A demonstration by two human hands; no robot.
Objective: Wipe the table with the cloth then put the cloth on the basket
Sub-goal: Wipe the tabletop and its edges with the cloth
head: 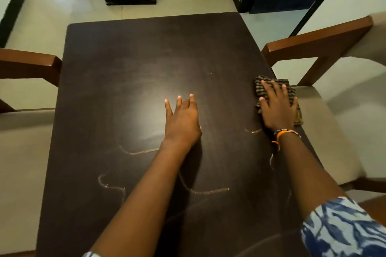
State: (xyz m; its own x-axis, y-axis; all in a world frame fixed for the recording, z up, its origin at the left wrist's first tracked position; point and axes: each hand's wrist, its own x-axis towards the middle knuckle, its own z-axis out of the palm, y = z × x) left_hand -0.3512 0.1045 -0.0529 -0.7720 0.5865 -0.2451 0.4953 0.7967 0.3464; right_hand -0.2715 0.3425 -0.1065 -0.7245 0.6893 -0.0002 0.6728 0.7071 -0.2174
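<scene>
Dark brown rectangular wooden table (129, 64) between wooden chairs (325, 39). Right hand (277, 108) flat, fingers spread, pressing striped brown cloth (291, 92) at right edge. Left hand (182, 121) flat, empty, on tabletop. Pale streaks (208, 191) remain near front: wiping unfinished. Basket unseen.

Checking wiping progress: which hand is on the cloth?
The right hand, pressing flat on the striped cloth at the table's right edge; the left hand touches bare tabletop.

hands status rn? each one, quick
Left hand: open, fingers straight, flat on the table, holding nothing.
Right hand: open, fingers spread, pressing the cloth at the table's right edge.
</scene>
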